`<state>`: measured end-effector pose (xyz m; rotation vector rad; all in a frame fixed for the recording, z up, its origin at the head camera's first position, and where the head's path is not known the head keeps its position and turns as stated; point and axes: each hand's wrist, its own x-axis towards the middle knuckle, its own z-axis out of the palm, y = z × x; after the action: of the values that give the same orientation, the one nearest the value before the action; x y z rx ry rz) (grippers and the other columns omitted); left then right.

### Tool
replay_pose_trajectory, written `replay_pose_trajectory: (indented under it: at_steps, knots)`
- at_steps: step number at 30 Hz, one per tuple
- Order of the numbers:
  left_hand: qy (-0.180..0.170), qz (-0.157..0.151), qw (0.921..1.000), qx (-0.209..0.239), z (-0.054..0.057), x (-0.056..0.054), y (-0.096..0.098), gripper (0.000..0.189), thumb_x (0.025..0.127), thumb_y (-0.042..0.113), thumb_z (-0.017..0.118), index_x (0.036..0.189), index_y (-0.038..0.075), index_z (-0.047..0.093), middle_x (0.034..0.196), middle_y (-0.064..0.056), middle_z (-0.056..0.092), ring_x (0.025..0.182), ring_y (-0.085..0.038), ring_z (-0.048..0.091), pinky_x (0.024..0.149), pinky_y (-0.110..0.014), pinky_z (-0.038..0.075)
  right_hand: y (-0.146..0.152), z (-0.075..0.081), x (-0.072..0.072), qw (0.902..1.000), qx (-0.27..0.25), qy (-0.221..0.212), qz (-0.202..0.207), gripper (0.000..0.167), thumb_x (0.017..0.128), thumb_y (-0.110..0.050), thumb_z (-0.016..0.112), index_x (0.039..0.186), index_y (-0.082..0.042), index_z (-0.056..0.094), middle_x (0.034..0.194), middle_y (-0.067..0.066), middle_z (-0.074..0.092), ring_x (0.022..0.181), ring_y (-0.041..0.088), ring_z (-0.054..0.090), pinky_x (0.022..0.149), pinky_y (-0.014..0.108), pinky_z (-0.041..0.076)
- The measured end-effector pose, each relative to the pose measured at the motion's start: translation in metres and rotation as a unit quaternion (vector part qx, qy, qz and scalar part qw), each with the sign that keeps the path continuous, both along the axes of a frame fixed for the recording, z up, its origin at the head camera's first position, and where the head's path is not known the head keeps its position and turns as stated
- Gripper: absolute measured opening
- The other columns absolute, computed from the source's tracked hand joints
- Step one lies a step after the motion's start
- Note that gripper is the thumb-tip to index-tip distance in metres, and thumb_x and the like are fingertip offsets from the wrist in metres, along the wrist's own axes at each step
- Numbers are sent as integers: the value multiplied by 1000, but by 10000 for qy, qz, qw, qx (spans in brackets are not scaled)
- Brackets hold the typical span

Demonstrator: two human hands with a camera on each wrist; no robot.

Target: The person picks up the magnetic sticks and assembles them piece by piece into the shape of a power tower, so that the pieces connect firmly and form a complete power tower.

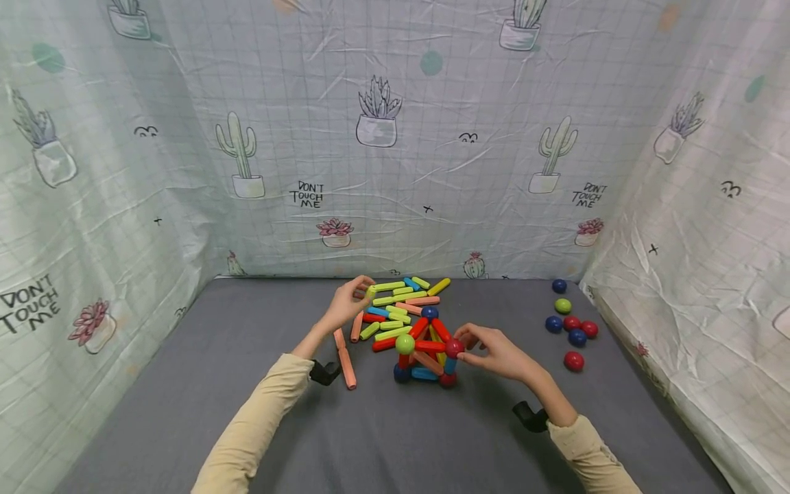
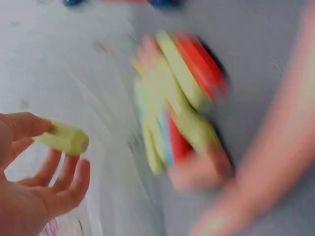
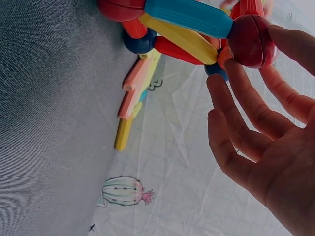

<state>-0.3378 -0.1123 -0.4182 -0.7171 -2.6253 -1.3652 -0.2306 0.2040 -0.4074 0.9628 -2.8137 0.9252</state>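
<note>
Between the thumb and fingers of my left hand [image 1: 344, 306] is a short yellow-green rod [image 2: 64, 139], lifted above the pile of rods. My right hand [image 1: 498, 351] holds the red ball [image 3: 253, 42] at a near upper corner of a magnetic stick-and-ball structure [image 1: 430, 347]; thumb and fingers touch it from opposite sides. Red, blue, yellow and orange rods join the structure's balls. Its other upper balls are a lime one [image 1: 404, 344] and a dark blue one [image 1: 429, 313]. In the left wrist view the pile is blurred.
Lime, orange, red, blue and yellow rods [image 1: 395, 326] lie behind and left of the structure. A few orange rods [image 1: 347, 367] lie nearer. Several loose balls [image 1: 571, 322] sit at the right of the grey tabletop [image 1: 234, 343]. A patterned curtain [image 1: 432, 206] closes off the back and sides.
</note>
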Motion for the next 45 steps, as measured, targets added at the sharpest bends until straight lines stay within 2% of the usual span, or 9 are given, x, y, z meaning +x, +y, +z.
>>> replay_pose_trajectory:
  at_steps: [6,20,25,31,35,37,40,42,45]
  knots:
    - [-1036,-1227,9780,1334,19,7,41,34,89,7,52,122,2,48,122,-23,50,111,-35,51,83,-41,48,-1,1,-2,9999,-1,-101,40,27,84,-30,61,106,-16,53,91,-5,62,82,7,57,73,25,47]
    - [-1568,-1565,9581,1816,16,12,89,38,89,12,52,125,1,46,122,-21,50,109,-32,54,86,-52,43,-3,1,-4,9995,-182,-232,128,28,85,-32,59,105,-14,54,92,-1,63,81,10,58,73,28,47]
    - [-1664,-1341,9579,1918,12,12,78,40,89,12,53,127,2,44,125,-23,48,109,-32,53,84,-44,48,-2,1,-3,9995,-156,-249,98,27,85,-32,58,106,-15,54,91,-3,62,81,9,57,72,28,47]
    - [-1981,-457,9672,1523,-5,0,46,35,92,12,47,124,-2,46,123,-25,48,108,-37,52,83,-40,49,1,-3,-2,9977,-480,-488,8,27,86,-30,58,108,-15,53,94,0,62,82,11,58,71,30,49]
    - [-1467,-341,9817,1164,-35,-14,21,30,91,14,49,117,0,53,115,-20,55,101,-30,57,81,-39,50,3,-8,-2,9920,-910,-875,-48,27,88,-27,56,110,-12,53,102,8,61,88,17,58,73,28,49]
    - [-844,-511,9900,1006,-69,-38,9,27,89,23,54,110,6,59,105,-11,62,91,-22,60,72,-33,51,3,-10,-2,9884,-1091,-1058,-76,27,88,-25,55,111,-10,52,106,11,59,91,20,58,75,27,49]
    - [-324,-388,9978,425,-91,-53,1,23,85,24,59,102,10,62,96,-7,66,85,-19,61,67,-31,50,2,-11,-1,9841,-1260,-1241,-135,26,89,-21,54,112,-8,51,110,13,56,93,24,57,77,25,48]
    - [-152,-245,9996,26,-97,-57,2,21,83,20,62,99,7,63,92,-10,66,81,-23,62,65,-32,50,0,-8,2,9832,-1309,-1265,-129,25,89,-17,53,112,-5,51,110,15,56,94,27,56,77,27,48]
    - [17,-7,9966,-819,-72,-28,8,19,81,6,61,98,-2,61,91,-19,62,79,-29,59,65,-35,48,-5,0,8,9840,-1288,-1225,-99,25,90,-13,52,111,-2,50,108,18,56,93,30,56,76,30,48]
